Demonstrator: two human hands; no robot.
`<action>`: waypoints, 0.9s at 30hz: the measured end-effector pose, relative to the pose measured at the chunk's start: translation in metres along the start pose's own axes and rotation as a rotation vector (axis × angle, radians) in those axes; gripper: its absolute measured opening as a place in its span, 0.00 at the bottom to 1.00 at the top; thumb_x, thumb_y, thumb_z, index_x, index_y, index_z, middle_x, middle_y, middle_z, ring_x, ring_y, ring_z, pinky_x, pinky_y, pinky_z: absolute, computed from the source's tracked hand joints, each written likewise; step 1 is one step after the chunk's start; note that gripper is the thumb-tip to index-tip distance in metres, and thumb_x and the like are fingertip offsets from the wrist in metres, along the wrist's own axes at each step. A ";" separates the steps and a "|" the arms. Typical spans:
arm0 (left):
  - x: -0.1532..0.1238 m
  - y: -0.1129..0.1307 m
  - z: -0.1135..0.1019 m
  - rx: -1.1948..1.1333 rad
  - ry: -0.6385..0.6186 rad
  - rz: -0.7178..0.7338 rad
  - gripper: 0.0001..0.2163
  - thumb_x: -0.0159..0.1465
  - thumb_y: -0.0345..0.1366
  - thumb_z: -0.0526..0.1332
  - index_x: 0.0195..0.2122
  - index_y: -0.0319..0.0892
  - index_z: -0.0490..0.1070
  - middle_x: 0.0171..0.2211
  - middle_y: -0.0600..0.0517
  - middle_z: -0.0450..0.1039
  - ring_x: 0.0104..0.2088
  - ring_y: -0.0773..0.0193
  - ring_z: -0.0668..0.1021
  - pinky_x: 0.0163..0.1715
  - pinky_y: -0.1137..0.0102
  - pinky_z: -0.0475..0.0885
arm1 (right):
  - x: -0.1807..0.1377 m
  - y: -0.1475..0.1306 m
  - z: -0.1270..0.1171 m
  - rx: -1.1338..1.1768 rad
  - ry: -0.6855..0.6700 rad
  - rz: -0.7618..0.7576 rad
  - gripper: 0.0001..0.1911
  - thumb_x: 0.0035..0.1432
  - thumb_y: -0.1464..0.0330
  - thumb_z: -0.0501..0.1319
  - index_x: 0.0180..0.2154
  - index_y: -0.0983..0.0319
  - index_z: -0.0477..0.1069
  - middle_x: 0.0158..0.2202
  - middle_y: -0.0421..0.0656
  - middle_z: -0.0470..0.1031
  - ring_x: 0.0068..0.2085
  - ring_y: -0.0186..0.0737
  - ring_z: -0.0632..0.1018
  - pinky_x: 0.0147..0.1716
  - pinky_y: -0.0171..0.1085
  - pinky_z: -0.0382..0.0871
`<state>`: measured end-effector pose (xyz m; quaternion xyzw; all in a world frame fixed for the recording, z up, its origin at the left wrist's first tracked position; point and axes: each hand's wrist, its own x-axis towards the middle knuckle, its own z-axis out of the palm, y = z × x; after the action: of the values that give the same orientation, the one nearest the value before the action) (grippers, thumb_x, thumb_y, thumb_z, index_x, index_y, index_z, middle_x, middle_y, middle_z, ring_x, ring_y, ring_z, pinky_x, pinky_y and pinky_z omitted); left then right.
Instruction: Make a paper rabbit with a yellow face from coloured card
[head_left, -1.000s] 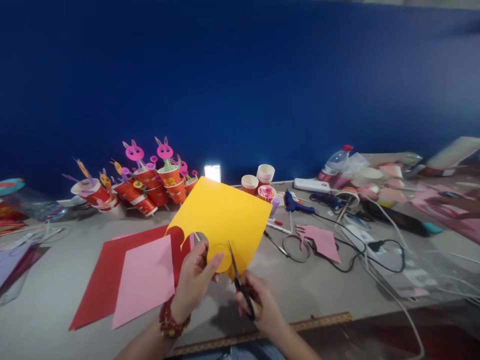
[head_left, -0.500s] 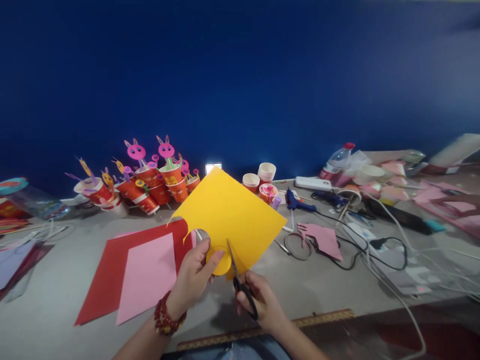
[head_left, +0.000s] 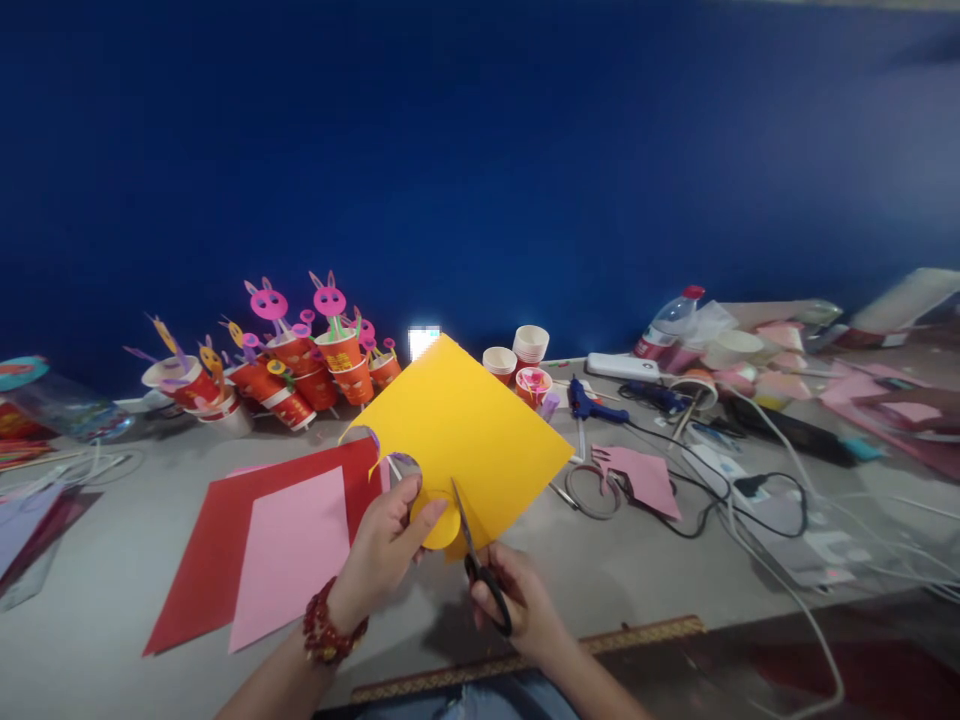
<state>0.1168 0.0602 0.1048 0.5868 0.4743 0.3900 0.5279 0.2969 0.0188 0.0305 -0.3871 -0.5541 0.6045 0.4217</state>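
My left hand [head_left: 386, 552] pinches a yellow paper sheet [head_left: 469, 430] at its near edge, thumb on a round lobe being cut out. The sheet is held up above the table, tilted away from me. My right hand [head_left: 521, 600] grips black-handled scissors [head_left: 476, 560], whose blades bite into the yellow sheet just right of the round lobe. A red bead bracelet sits on my left wrist.
A pink sheet [head_left: 289, 555] lies on a red sheet [head_left: 210, 545] at left. Decorated red paper cups [head_left: 292, 380] stand at the back, with plain cups [head_left: 517, 360], a blue glue gun [head_left: 585, 402], a tape ring [head_left: 592, 490], a pink cut piece [head_left: 645, 478], cables [head_left: 750, 500] and a bottle [head_left: 667, 320] to the right.
The yellow sheet has turned a little clockwise in my left hand while the scissors stay in the cut around the round lobe. Both hands stay near the same place.
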 end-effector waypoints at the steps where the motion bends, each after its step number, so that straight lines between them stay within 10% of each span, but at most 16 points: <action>1: 0.000 0.000 0.000 -0.007 -0.003 -0.003 0.10 0.65 0.45 0.58 0.35 0.43 0.66 0.25 0.58 0.65 0.20 0.71 0.66 0.18 0.78 0.63 | 0.000 0.001 0.000 -0.003 0.001 -0.004 0.30 0.51 0.39 0.59 0.28 0.59 0.59 0.20 0.33 0.59 0.18 0.29 0.65 0.16 0.29 0.58; 15: -0.006 -0.009 0.017 -0.141 0.246 0.033 0.14 0.63 0.47 0.61 0.42 0.41 0.69 0.31 0.53 0.73 0.28 0.65 0.74 0.26 0.74 0.70 | 0.003 0.006 0.010 -0.057 0.078 -0.026 0.29 0.50 0.39 0.60 0.28 0.59 0.61 0.21 0.34 0.60 0.22 0.31 0.63 0.21 0.31 0.57; 27: -0.005 -0.004 0.005 0.253 0.228 0.129 0.10 0.65 0.44 0.58 0.39 0.43 0.68 0.24 0.53 0.75 0.25 0.61 0.79 0.31 0.70 0.73 | -0.002 -0.004 0.009 0.040 -0.012 0.054 0.30 0.51 0.39 0.59 0.29 0.59 0.59 0.21 0.34 0.61 0.18 0.28 0.59 0.14 0.28 0.53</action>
<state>0.1203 0.0542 0.1006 0.6298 0.5377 0.4240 0.3666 0.2896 0.0140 0.0347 -0.3897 -0.5337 0.6288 0.4098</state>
